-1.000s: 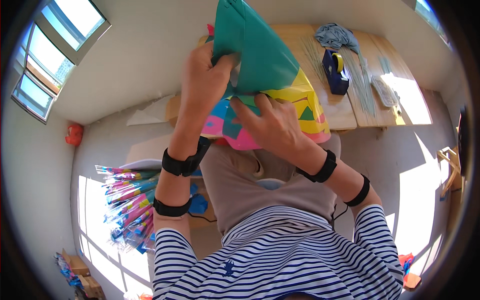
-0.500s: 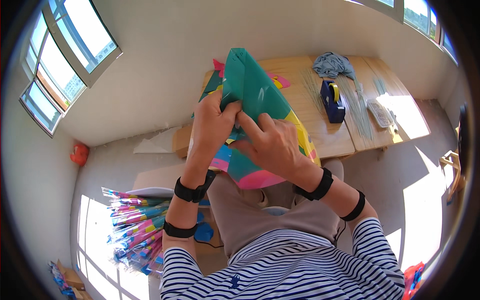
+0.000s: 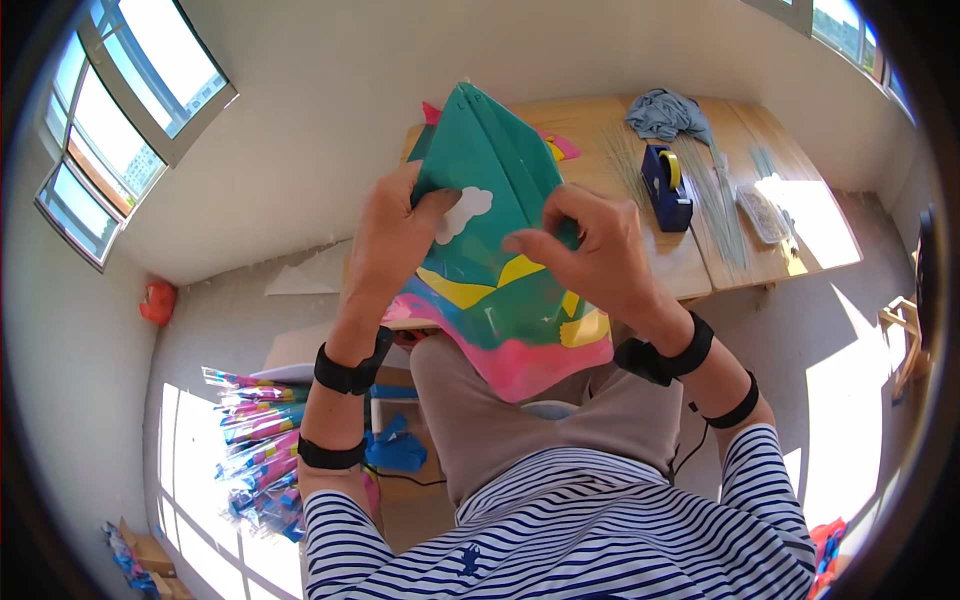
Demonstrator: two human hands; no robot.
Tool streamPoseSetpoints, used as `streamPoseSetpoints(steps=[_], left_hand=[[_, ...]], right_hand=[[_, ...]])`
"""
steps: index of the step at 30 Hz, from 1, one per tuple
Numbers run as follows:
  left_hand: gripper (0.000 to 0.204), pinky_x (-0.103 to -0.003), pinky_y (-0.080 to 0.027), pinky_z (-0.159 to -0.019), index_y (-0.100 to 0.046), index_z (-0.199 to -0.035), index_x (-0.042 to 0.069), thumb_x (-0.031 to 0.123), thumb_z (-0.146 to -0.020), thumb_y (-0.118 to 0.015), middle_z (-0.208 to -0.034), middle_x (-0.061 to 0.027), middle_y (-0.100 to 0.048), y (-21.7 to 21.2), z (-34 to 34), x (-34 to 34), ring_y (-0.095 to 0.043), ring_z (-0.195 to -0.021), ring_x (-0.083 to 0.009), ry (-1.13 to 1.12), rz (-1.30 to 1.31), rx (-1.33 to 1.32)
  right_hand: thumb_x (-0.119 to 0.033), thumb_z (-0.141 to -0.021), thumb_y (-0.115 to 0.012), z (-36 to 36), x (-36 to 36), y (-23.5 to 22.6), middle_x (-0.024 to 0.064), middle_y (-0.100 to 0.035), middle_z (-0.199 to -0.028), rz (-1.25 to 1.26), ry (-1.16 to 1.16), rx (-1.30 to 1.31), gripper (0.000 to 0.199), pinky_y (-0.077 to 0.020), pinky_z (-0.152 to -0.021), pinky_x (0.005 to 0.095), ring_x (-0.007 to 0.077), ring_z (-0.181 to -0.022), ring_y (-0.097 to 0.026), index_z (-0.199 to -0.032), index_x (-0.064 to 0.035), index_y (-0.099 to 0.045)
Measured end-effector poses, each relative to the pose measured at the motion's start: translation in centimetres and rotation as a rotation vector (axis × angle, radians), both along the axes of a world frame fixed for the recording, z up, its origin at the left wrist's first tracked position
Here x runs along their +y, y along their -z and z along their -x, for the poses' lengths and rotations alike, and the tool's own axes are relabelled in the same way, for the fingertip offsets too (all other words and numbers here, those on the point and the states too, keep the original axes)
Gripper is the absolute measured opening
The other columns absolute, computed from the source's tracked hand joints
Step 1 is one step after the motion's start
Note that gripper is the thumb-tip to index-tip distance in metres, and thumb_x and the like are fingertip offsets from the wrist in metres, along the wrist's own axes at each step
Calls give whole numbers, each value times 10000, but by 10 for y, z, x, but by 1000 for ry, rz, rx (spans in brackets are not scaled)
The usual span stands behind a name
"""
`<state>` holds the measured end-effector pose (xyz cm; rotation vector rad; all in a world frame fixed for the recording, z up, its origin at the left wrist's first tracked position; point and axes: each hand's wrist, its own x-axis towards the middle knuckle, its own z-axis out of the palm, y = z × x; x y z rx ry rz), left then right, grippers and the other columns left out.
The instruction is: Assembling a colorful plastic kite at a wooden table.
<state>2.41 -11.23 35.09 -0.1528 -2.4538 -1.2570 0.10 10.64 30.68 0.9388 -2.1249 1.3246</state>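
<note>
A thin, glossy kite sheet, green with yellow and pink parts and a white cloud, hangs in front of me, its point upward and its pink edge near my lap. My left hand grips its left edge, thumb on the front by the cloud and the other fingers behind. At the right edge, my right hand is closed on the sheet with bent fingers, its thumb lying across the front. A folded seam runs down from the tip between the hands.
Behind stands a wooden table with a blue tape dispenser, thin rods, a clear plastic box and a grey-blue cloth. More colourful sheet lies under the kite. Wrapped, rolled bundles are piled at my left.
My hands have moved apart to opposite edges, from close together at the middle. The sheet has opened out flatter, showing the white cloud and yellow band.
</note>
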Motion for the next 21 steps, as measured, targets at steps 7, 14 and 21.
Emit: streamPoseSetpoints(steps=[7, 14, 21], left_hand=[[177, -246, -535, -670, -704, -1002, 2, 127, -878, -682, -806, -57, -688, -50, 5, -25, -637, -680, -123, 52, 238, 41], [196, -265, -552, -707, -734, -998, 34, 183, -877, -696, -820, -55, -707, -63, 48, -38, -674, -714, -133, 116, 293, -14], [178, -251, -505, -667, -715, -912, 25, 174, -821, -749, -769, -31, -669, 5, 124, -51, -619, -679, -104, 202, 179, -259]], right_hand=[[92, -757, -676, 34, 49, -19, 17, -574, -818, 80, -273, -253, 252, -471, -711, 239, 87, -774, -550, -990, 8, -628], [134, -791, -598, 76, 76, -12, 76, -664, -933, 89, -223, -294, 313, -512, -805, 271, 136, -888, -641, -1088, 45, -633], [5, -821, -652, 124, 93, 20, 144, -677, -865, -149, 118, -329, 153, -511, -748, 339, 235, -828, -659, -967, 50, -656]])
